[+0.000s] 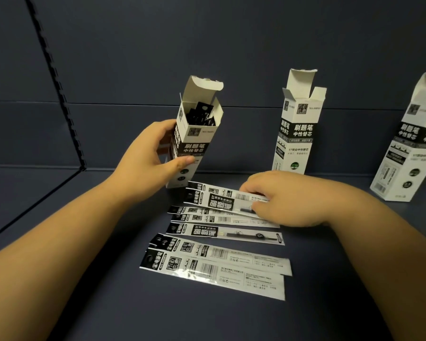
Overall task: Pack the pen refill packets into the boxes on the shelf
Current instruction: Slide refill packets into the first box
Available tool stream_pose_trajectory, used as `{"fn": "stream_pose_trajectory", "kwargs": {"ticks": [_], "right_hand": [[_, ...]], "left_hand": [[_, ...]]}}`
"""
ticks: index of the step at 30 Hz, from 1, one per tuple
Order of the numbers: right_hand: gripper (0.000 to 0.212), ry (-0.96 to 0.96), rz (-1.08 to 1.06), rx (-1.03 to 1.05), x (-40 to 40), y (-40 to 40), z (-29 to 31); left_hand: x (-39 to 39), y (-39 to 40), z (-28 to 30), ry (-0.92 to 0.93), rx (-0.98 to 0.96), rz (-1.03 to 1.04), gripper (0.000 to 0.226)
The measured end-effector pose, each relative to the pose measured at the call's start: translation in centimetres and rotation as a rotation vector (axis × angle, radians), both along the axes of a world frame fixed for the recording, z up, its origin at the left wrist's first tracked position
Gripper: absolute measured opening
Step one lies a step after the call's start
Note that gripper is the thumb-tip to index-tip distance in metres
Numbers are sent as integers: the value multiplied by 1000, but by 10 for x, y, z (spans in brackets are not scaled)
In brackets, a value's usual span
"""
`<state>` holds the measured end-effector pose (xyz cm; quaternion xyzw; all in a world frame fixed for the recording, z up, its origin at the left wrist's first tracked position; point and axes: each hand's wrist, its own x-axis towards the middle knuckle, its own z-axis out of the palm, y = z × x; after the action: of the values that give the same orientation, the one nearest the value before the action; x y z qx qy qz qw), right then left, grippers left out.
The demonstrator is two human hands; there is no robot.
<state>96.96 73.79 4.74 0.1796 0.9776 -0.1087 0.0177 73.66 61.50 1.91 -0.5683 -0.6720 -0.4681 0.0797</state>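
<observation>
Head view: hands grip a box [193,136] and pinch a packet [228,200] (dark blue shelf [330,303]).

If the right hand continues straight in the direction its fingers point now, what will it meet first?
Probably the tilted black-and-white cardboard box held by the left hand. The right hand points left along the long refill packets under it; depth is uncertain.
</observation>
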Motion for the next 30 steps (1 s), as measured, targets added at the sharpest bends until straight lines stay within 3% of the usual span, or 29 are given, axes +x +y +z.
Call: {"fn": "stream_pose_trajectory", "kwargs": {"ticks": [6,13,21,30], "right_hand": [[25,32,-117,-210,6,5,6],[23,316,-187,-481,6,19,2],[12,601,-309,-882,2,26,4],[14,770,-270,-901,2,25,6]], "left_hand": [[-2,0,0,-34,15,14,64],[-4,2,-1,-125,40,-13,60],[-5,2,-2,-95,44,-26,61],[-2,1,-1,-32,25,-22,61]]}}
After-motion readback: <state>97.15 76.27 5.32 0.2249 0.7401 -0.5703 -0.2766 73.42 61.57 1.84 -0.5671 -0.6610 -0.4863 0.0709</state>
